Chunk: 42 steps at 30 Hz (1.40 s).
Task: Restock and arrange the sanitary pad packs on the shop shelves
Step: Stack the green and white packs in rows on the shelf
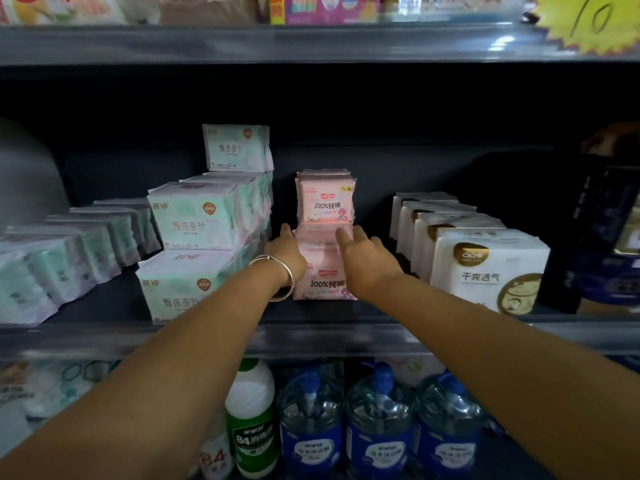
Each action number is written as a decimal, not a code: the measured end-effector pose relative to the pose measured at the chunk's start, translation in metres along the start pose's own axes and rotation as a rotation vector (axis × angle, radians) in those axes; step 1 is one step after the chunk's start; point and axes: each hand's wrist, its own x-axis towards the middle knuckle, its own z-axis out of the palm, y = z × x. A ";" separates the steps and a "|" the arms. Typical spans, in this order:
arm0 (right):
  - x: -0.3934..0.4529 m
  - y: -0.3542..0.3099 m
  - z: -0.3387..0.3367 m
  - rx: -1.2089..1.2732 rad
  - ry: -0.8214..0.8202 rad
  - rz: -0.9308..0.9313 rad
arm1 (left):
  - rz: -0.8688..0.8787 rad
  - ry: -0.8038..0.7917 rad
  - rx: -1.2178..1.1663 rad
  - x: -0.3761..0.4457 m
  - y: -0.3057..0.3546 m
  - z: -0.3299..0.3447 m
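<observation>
We have both hands on the lower row of pink packs (323, 268) at the middle of the shelf (311, 336). Our left hand (287, 252) lies against the row's left side, fingers straight and reaching back along it, holding nothing closed. Our right hand (365, 258) rests on the row's top and right side, fingers loosely extended toward 12 o'clock, likewise flat against the wrapper rather than wrapped round it. A silver bangle (277, 277) circles the left wrist.

Directly at 12 o'clock from our fingertips a second pink stack (325, 199) stands upright on top of the rear of the lower row, its front label facing us.

At 9 o'clock from the hands the mint green packs (194, 220) are piled two layers high, with one more pack (237, 147) standing upright on top at the back. Further toward 9 o'clock lower rows of pale green packs (62, 258) run to the frame edge.

At 3 o'clock the white and gold packs (485, 265) stand in a row running front to back, just apart from our right hand.

At 6 o'clock, on the shelf below, we see a green-labelled white bottle (252, 420) beside three blue water jugs (379, 420).

At 1 o'clock, on the upper shelf edge, a yellow starburst price tag (588, 22) reads 10.
</observation>
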 end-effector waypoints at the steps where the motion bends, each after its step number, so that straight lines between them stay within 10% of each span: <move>1: -0.006 0.001 -0.002 -0.009 0.018 -0.007 | 0.039 0.076 0.017 -0.006 0.005 -0.003; 9: -0.066 0.033 -0.023 -0.069 0.074 -0.028 | 0.474 0.156 0.007 -0.055 0.055 0.017; 18: -0.111 0.129 -0.036 -0.234 0.146 0.086 | 0.327 -0.114 -0.075 -0.086 0.123 0.076; 42: -0.085 0.193 -0.031 0.102 0.171 0.217 | 0.236 -0.002 -0.134 -0.068 0.162 0.117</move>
